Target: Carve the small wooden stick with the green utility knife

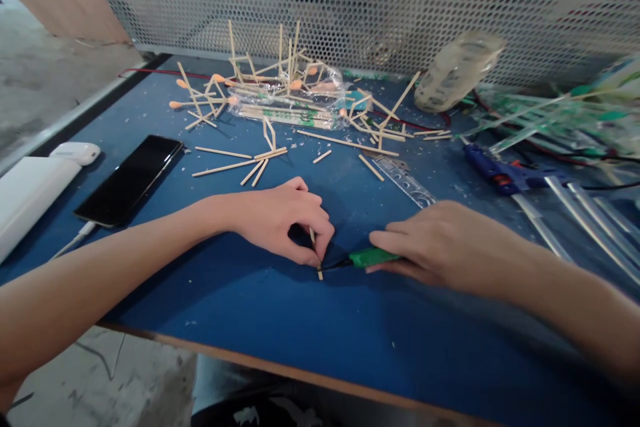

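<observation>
On the blue table, the left hand pinches a short wooden stick between its fingertips, while the right hand, at its 3 o'clock, grips a green-handled knife whose dark blade reaches the stick, with a black phone at 10 o'clock and a pile of sticks at 12 o'clock.

Bare left hand, right hand

Both bare forearms reach inward and nearly meet — the left hand curled, thumb and fingertips pinched tight; the right hand lies low, knuckles up, fingers closed.
</observation>
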Demonstrator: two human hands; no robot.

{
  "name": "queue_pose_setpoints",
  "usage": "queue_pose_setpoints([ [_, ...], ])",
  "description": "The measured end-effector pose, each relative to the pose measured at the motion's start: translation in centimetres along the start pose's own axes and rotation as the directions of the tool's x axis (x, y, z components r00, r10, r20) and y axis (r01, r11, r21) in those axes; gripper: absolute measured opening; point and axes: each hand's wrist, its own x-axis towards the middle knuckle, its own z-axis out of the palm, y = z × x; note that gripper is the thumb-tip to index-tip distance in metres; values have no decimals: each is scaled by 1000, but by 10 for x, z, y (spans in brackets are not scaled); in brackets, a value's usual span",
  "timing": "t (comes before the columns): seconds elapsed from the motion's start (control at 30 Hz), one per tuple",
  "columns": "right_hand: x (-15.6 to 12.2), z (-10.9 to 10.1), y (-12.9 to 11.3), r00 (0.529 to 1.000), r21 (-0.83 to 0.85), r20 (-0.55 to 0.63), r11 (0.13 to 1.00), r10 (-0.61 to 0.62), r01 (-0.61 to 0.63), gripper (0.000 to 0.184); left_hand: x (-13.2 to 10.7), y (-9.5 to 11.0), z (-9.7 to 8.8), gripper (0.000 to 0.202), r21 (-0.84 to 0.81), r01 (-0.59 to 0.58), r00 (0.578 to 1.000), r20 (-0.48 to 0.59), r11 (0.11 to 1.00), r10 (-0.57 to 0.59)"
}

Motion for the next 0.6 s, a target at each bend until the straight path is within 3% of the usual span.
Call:
queue_pose_setpoints([
  [0.13,0,0,-1,997,19,56,999,45,-46,67,-1,1,0,22,-5,0,1000,12,1000,1],
  [0.33,2,-3,-9,999,-21,26,999,27,-26,51,0,0,0,22,-35,-17,1000,-24,999,16],
  [0.43,3,-1,-10,999,-65,-15,997,44,-45,54,0,-1,1,25,-25,-23,1000,-20,999,22],
  [0.6,3,1,-3,1000,-94,-4,995,-30,30,56,-2,-1,1,18,34,-17,1000,4,999,17],
])
